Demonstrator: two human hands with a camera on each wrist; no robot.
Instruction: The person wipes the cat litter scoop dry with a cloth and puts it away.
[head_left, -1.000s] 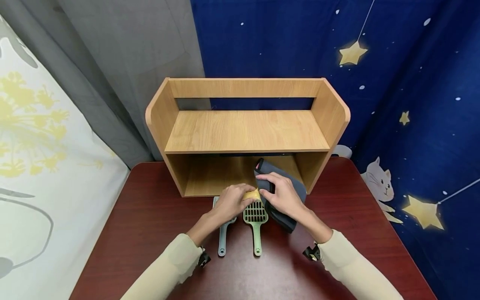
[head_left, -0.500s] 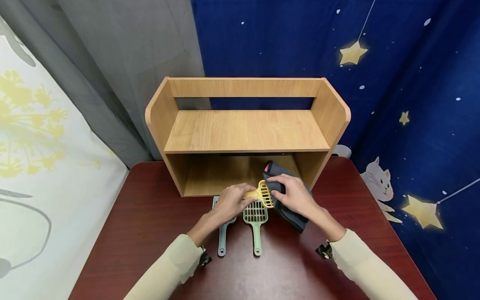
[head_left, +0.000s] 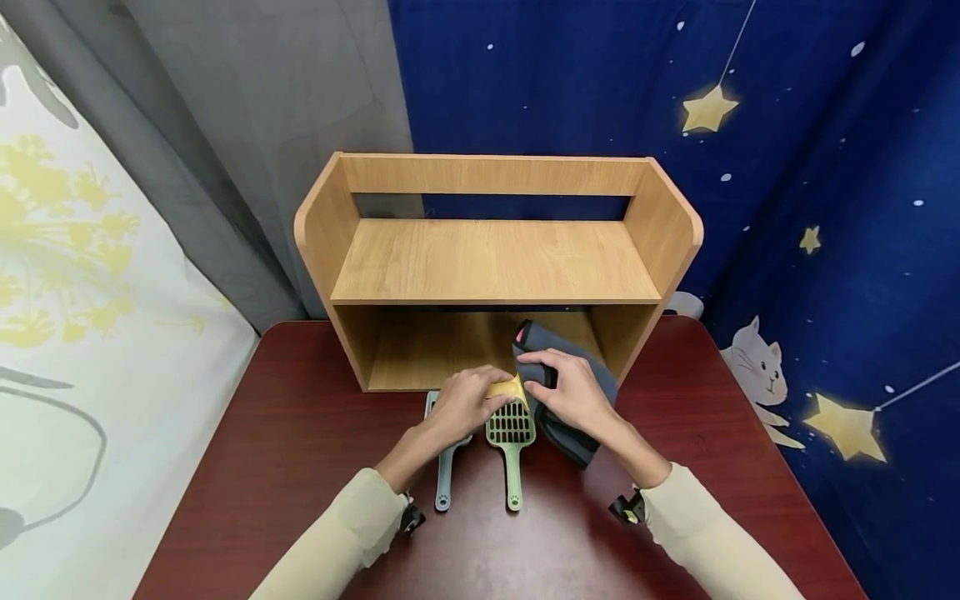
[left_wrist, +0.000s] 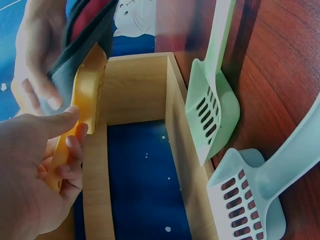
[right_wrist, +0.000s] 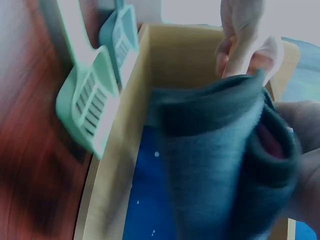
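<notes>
My left hand (head_left: pixel 467 402) grips the handle of a yellow slotted litter scoop (left_wrist: pixel 89 90), thumb on top and fingers curled beneath. My right hand (head_left: pixel 572 390) holds a folded dark grey cloth (right_wrist: pixel 210 165) with black edging and a pink inner side. The cloth lies against the scoop's head and covers most of it in the head view. Below the hands, a green litter scoop (head_left: pixel 512 458) and a grey-blue litter scoop (head_left: pixel 445 475) lie with handles toward me; the left forearm and hand partly hide the grey-blue one.
A two-tier wooden shelf (head_left: pixel 495 262) stands on the dark red table (head_left: pixel 315 450), just behind the hands. The cloth's far end reaches in front of its lower compartment. A grey curtain (head_left: pixel 277 75) and a blue star-patterned curtain (head_left: pixel 570 75) hang behind.
My right hand moved the cloth rightward, exposing the yellow scoop's slotted head, then brought it back left over the head. The left hand stayed in place with the scoop.
</notes>
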